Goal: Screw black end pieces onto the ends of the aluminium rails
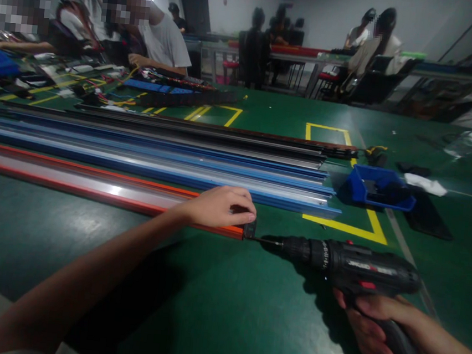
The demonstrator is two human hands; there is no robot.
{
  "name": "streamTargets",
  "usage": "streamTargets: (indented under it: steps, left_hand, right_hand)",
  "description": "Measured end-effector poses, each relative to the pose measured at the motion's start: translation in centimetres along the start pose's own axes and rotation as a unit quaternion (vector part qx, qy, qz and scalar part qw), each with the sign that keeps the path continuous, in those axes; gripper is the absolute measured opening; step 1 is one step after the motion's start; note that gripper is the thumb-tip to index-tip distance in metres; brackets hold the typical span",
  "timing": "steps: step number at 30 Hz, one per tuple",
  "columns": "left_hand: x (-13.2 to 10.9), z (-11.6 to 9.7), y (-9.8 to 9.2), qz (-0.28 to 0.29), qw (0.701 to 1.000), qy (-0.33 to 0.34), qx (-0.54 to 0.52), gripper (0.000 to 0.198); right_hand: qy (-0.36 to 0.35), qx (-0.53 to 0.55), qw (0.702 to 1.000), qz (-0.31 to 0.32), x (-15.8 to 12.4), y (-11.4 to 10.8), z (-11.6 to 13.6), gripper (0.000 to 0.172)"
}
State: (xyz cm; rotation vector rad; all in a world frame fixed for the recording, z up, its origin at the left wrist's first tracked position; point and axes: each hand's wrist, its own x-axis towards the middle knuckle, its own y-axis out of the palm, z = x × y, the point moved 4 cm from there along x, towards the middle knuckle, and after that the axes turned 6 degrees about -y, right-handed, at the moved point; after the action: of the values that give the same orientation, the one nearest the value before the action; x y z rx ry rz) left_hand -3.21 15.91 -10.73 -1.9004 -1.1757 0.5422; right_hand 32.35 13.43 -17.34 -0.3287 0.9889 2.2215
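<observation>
The drill (373, 266) was black with red accents, the nearest rail (113, 190) orange-red around a pale middle, the counter (231, 310) green, the bin (363, 195) blue.

The left hand (227, 207) and left forearm (97, 275) are bare, the forearm long and slender. The right hand (376, 324) and right wrist (437, 344) are bare too. Near the worktable's (223, 309) near edge, pale cloth (66, 353) shows dimly.

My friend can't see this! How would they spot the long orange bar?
On the big green tabletop, find the left hand. It is at the right end of the long, shiny orange-edged bar. Its orange edges set it apart from the long blue bars and black bars behind.
</observation>
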Motion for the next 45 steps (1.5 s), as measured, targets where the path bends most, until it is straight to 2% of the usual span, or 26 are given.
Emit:
streamTargets:
  steps: [18, 28, 45]
  left_hand:
    - [0.04, 0.13, 0.13, -0.005, 1.000, 0.003, 0.002, 0.026]
    - [-0.01, 0.12, 0.04, -0.006, 1.000, 0.005, 0.003, 0.027]
    - [0.01, 0.09, 0.10, 0.000, 1.000, 0.001, -0.004, 0.027]
  right_hand:
    - [0.008, 0.017, 1.000, -0.004, -0.16, -0.86, -0.53, 0.022]
    - [-0.001, 0.000, 1.000, 0.017, 0.14, -0.08, -0.11, 0.024]
    - [0.001, 0.019, 1.000, 0.008, -0.03, -0.75, -0.39, 0.022]
